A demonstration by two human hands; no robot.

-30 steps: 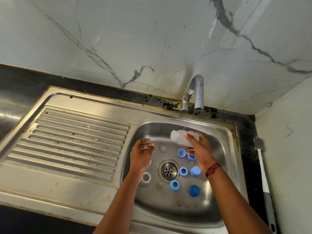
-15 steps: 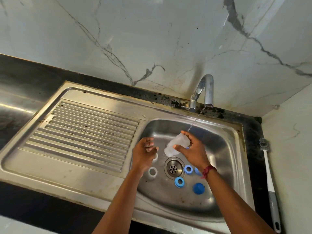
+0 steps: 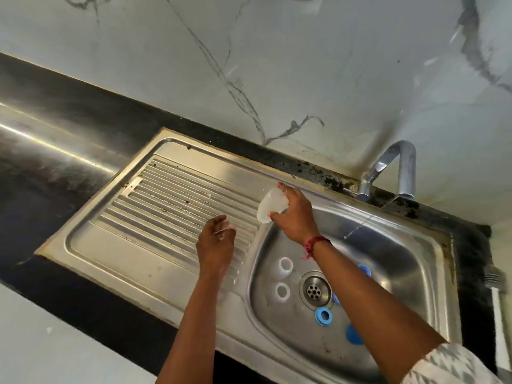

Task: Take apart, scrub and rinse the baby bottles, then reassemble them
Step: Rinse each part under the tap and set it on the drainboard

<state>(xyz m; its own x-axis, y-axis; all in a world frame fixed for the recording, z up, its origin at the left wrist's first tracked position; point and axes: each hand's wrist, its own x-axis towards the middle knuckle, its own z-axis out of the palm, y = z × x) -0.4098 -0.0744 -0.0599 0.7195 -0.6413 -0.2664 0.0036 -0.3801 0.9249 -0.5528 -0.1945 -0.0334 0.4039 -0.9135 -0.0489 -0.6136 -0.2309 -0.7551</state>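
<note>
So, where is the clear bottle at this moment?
In the head view, the bottle is gripped by the right hand, above the edge where the drainboard meets the basin, to the left of the tap.

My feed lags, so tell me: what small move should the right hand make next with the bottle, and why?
Probably lower the bottle onto the ribbed drainboard. The right hand holds it just above the drainboard's edge, clear of the tap's stream, with bare ribs beneath.
</note>
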